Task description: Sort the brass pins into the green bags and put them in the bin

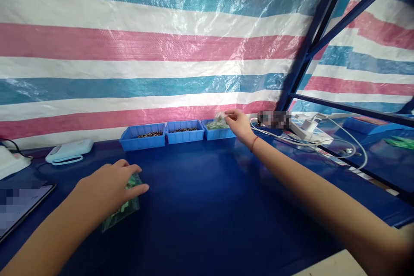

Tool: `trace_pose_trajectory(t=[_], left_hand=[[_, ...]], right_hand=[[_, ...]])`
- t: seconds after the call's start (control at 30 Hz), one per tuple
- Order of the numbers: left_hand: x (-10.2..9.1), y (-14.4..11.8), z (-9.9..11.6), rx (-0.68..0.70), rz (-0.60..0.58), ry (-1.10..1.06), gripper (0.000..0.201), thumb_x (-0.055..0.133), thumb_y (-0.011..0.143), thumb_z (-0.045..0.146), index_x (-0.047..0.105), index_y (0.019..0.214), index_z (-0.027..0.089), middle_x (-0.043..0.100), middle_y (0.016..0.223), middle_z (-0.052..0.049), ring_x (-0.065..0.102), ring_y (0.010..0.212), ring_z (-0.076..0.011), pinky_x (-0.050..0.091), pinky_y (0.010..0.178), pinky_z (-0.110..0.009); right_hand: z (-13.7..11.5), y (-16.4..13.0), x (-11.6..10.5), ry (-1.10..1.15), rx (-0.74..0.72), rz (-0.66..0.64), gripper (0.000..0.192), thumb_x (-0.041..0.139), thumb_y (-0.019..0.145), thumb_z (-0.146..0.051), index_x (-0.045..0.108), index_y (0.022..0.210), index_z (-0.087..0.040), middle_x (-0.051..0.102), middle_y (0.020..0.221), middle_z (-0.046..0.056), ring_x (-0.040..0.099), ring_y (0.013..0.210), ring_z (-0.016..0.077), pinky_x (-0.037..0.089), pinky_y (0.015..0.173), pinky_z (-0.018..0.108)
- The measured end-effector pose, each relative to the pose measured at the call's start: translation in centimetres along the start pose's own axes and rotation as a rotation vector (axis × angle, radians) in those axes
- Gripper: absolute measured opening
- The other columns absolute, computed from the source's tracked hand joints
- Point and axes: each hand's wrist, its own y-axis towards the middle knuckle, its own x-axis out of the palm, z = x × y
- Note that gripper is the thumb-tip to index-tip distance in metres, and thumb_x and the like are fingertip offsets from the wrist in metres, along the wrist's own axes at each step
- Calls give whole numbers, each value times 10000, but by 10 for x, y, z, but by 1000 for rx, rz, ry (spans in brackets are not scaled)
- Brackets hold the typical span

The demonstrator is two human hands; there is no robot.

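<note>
Your left hand (108, 187) lies flat on a stack of green packets (124, 207) near the counter's (207, 207) left front, pinning it so it can't slide. Your right hand (238, 124) stretches to the back edge, pinching a small clear bag (220, 117) over the rightmost blue bin (217, 131), where loose ones sit ready.

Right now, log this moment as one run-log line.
left hand: on green packets | right hand: pinching clear bag above right bin
</note>
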Motion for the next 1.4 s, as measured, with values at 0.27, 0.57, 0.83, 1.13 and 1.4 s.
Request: trace_pose_trajectory(t=[0.27,0.57,0.83,1.13,1.4], left_hand=[[18,5,-14,27,-154,127,404,593,683,389,720,1045,261,671,998,-126,667,739,-325,450,636,-365],[14,16,3,69,-137,196,411,381,833,304,732,996,165,701,945,-162,668,850,-348,455,707,-373],[25,-4,83,5,-15,-736,320,518,867,439,686,1069,257,731,903,-15,683,748,-228,502,707,-284],[39,-11,97,-88,-125,-1119,309,642,820,415,658,1054,213,696,1058,-36,674,934,-214,554,867,-328],[32,-16,108,-191,-127,-1322,264,678,783,404,674,953,202,693,1042,-33,648,993,-216,561,877,-340]], right_hand=[[2,-2,17,-350,-60,-29,235,636,815,-343,729,899,-145,583,1107,157,441,1149,352,340,967,509],[-54,-90,19,-294,-373,-277,198,599,827,-317,703,968,-226,629,1031,66,522,1018,242,388,917,390],[-82,-154,24,462,-118,-645,284,626,832,-430,602,951,-174,629,836,5,562,733,135,445,647,263],[-79,-150,17,795,53,-636,275,788,679,-304,606,836,-171,573,751,-37,539,681,106,433,642,248],[-83,-152,12,814,39,-601,255,768,705,-280,623,888,-178,602,778,-26,548,675,105,438,630,249]])
